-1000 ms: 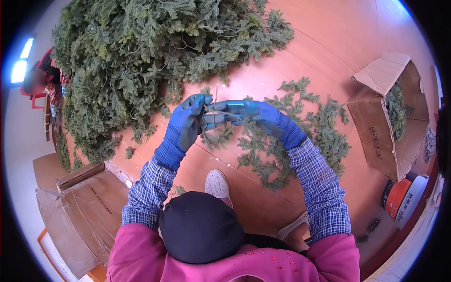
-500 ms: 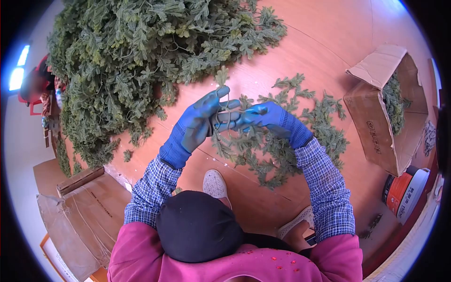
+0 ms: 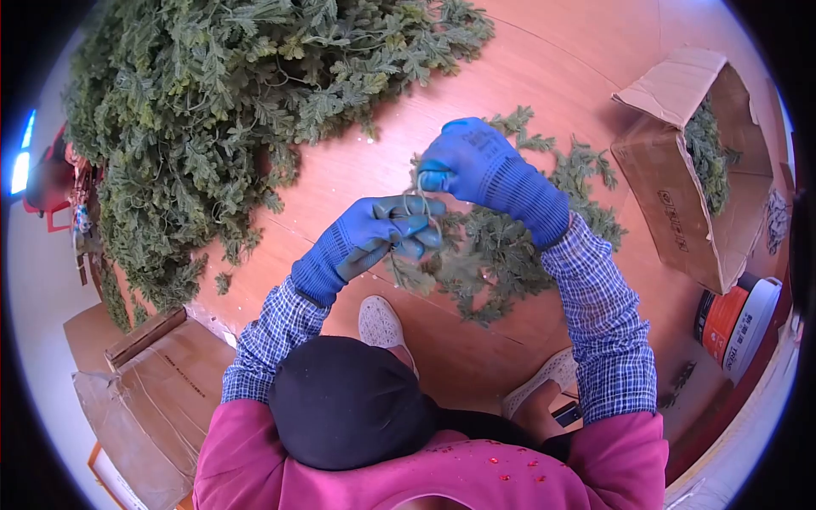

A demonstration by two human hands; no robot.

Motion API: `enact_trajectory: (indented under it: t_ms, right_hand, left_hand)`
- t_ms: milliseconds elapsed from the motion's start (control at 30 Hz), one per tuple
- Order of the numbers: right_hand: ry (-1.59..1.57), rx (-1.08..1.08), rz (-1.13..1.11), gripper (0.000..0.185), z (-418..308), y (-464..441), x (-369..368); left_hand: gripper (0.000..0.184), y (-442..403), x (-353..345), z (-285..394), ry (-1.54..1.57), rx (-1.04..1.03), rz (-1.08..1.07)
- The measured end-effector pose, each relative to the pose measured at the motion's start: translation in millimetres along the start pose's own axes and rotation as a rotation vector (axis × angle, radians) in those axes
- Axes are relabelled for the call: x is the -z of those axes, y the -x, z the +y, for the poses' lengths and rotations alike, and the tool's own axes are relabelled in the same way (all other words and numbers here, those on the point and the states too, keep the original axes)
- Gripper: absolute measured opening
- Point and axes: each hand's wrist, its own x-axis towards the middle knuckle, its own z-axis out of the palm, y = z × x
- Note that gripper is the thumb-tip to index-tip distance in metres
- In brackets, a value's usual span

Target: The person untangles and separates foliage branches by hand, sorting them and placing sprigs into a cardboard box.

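Both hands wear blue gloves with darker coated palms. My left hand [image 3: 374,236] has its fingers closed around a thin green stem [image 3: 423,204], palm turned partly up. Pinched at the upper end of the same looped stem is my right hand [image 3: 476,161], above and to the right of the left one. Leafy tips of the sprig [image 3: 412,276] hang just below my left fingers. Behind and under the hands, loose green sprays [image 3: 501,255] lie spread on the reddish-brown surface [image 3: 544,76].
A large heap of artificial greenery [image 3: 195,127] fills the upper left. An open cardboard box [image 3: 659,204] holding greenery stands at right, above a round orange-and-white container [image 3: 738,327]. More cardboard [image 3: 161,391] lies lower left. Another person [image 3: 55,178] is at the far left.
My right hand has moved up and turned over, drawing the stem upward. My left fingers, spread before, have curled closed around it. The view has shifted slightly.
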Motion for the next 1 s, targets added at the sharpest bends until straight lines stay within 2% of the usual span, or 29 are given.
enact_trajectory:
  t_ms: [67, 167, 233, 300, 367, 400, 467, 533, 600, 633, 700, 733, 767, 800, 833, 867, 900, 1000]
  right_hand:
    - [0.06, -0.01, -0.043, 0.006, 2.1, -5.2, 0.0]
    - [-0.031, -0.018, 0.034, 0.01, 4.9, -6.5, -1.7]
    - [-0.52, -0.102, 0.227, 0.029, 3.0, 0.7, 4.1]
    - [-0.623, -0.137, 0.279, 0.035, 12.5, 6.4, 9.4]
    - [-0.841, -0.177, 0.346, 0.044, 19.6, 15.4, 22.5]
    - [-0.839, -0.173, 0.348, 0.044, 22.2, 21.2, 26.7]
    - [-1.337, -0.145, 0.519, 0.049, 25.9, 32.4, 33.5]
    - [-1.341, -0.141, 0.548, 0.051, 15.1, 40.4, 36.8]
    - [-0.7, -0.079, 0.227, 0.056, -4.0, 42.5, 38.0]
    - [-0.698, -0.079, 0.231, 0.056, -3.3, 41.3, 20.2]
    - [-0.359, 0.061, 0.248, 0.06, -6.1, 30.3, -18.1]
    - [-0.362, 0.063, 0.247, 0.06, -9.3, 29.5, -15.2]
    - [-0.817, -0.315, 0.012, 0.063, -10.8, 29.5, -7.6]
    - [-1.05, -0.486, -0.131, 0.065, -14.6, 27.0, -7.8]
    - [-1.25, -0.695, -0.248, 0.067, -18.2, 24.5, -7.9]
    - [-1.182, -0.584, -0.121, 0.063, -20.1, 27.9, -24.9]
    - [-1.144, -0.531, -0.058, 0.062, -21.9, 29.7, -42.6]
    - [-0.873, -0.251, 0.248, 0.056, -28.8, 19.6, -77.5]
  left_hand:
    - [0.048, -2.7, -3.3, -1.3, 0.011, -0.026, -0.028]
    - [0.048, -2.2, -6.5, 0.2, 0.078, -0.084, -0.057]
    - [0.048, -2.9, -7.0, 2.4, 0.137, -0.112, -0.062]
    - [0.048, -2.4, -5.6, 5.9, 0.163, -0.18, 0.048]
    - [0.047, -1.6, 2.8, 7.3, 0.148, -0.219, 0.052]
    - [0.046, -1.2, 6.8, 8.7, 0.134, -0.252, 0.054]
    - [0.045, 0.4, 9.1, 11.3, 0.115, -0.26, 0.05]
    - [0.044, 2.5, 10.8, 12.9, 0.154, -0.219, 0.055]
    - [0.044, 3.1, 12.8, 11.4, 0.167, -0.2, 0.06]
    - [0.045, 1.7, 12.7, 10.1, 0.217, -0.219, 0.018]
    - [0.046, -2.5, 9.7, 11.6, 0.265, -0.24, -0.024]
    - [0.047, -4.8, 6.8, 13.8, 0.204, -0.259, 0.09]
    - [0.048, -7.8, 5.3, 15.6, 0.141, -0.28, 0.204]
    - [0.048, -10.8, 4.9, 15.6, 0.139, -0.285, 0.208]
    - [0.042, -14.6, 5.1, 15.1, 0.145, -0.397, 0.245]
    - [0.037, -17.5, 6.3, 13.4, 0.153, -0.503, 0.279]
    - [0.037, -20.7, 12.7, 7.6, 0.174, -0.535, 0.186]
    - [0.04, -30.0, -4.1, 0.5, 0.207, -0.521, 0.263]
